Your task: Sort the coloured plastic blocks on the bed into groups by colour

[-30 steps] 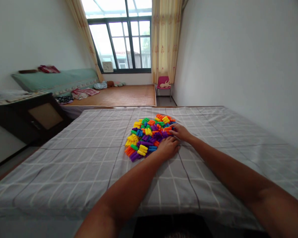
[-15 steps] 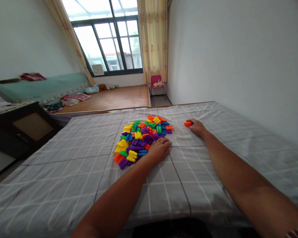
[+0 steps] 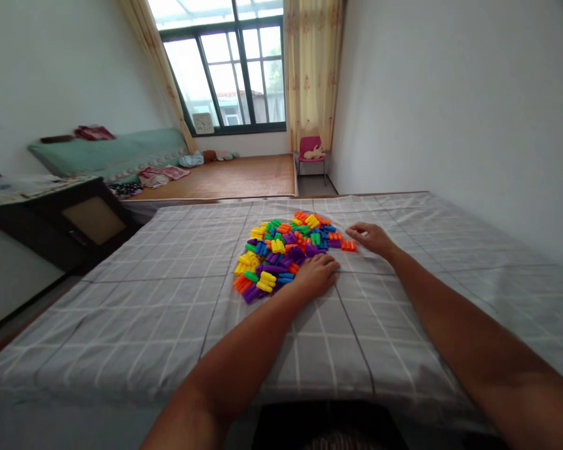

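A heap of plastic building blocks, each shaped like joined tubes, in yellow, green, blue, purple and orange, lies on the checked grey cloth. My left hand rests palm down at the heap's near right edge, fingers loosely stretched, covering some pieces. Beyond it, my right hand hovers low over the cloth, thumb and fingers apart with no block visible between them. An orange block lies just left of and below its fingertips, at the right end of the heap.
The cloth-covered table reaches toward a low bed by the window. A dark cabinet stands at the left. A pink chair with a stuffed toy is in the far corner. A white wall runs along the right.
My right hand has let go of the orange block, now lying by the heap's right end. My left hand stays beside the heap. The whole view has shifted, moving the scene rightward.
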Demonstrator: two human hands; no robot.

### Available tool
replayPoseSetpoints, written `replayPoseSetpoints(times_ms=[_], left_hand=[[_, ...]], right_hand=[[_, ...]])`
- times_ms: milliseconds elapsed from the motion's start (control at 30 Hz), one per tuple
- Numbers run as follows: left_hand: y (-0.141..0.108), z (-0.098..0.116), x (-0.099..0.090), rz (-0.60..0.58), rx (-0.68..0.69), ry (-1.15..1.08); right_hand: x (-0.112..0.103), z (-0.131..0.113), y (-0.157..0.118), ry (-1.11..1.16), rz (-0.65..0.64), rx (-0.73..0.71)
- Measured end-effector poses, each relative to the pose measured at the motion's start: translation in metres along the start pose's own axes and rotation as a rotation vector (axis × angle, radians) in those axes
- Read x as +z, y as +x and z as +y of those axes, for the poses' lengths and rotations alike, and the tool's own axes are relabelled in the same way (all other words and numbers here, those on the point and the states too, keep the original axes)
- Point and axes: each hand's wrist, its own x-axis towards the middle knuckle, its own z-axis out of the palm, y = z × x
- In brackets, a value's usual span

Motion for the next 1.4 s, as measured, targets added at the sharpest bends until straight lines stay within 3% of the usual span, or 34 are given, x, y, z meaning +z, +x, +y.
replayPoseSetpoints(times_ms=[67, 267, 333, 467, 600, 700, 900, 1000, 1133, 1233, 1300, 1400], left_hand=[[0.000, 0.000, 0.001, 0.006, 0.000, 0.003], [0.000, -0.002, 0.009, -0.010, -0.026, 0.042], [-0.001, -0.004, 0.010, 0.000, -0.011, 0.034], [-0.002, -0.006, 0.010, 0.034, 0.025, 0.019], [-0.004, -0.006, 0.007, 0.043, 0.034, 0.004], [-0.003, -0.006, 0.005, 0.035, 0.044, -0.004], [-0.001, -0.005, -0.001, -0.002, 0.021, -0.037], [0.000, -0.003, -0.003, -0.017, 0.013, -0.057], [0.001, -0.003, -0.003, -0.020, -0.008, -0.071], [0.002, -0.004, -0.001, -0.024, -0.006, -0.073], [0.002, -0.005, 0.000, -0.020, -0.003, -0.073], [0.003, -0.005, 0.000, -0.014, -0.008, -0.080]], right_hand=[[0.015, -0.027, 0.004, 0.010, 0.033, -0.068], [0.071, -0.086, 0.026, -0.002, -0.158, -0.391], [0.083, -0.091, 0.037, 0.004, -0.207, -0.393], [0.087, -0.086, 0.051, 0.120, -0.291, -0.241], [0.071, -0.070, 0.047, 0.519, -0.365, -0.043], [0.051, -0.054, 0.039, 0.686, -0.396, 0.073], [0.016, -0.019, 0.026, 0.710, -0.171, 0.187], [-0.005, 0.001, 0.026, 0.561, -0.127, 0.247], [-0.043, 0.037, 0.029, -0.073, -0.002, 0.327], [-0.058, 0.065, 0.026, -0.422, -0.059, 0.403], [-0.057, 0.079, 0.022, -0.444, -0.073, 0.407], [-0.049, 0.090, 0.018, -0.370, 0.089, 0.453]])
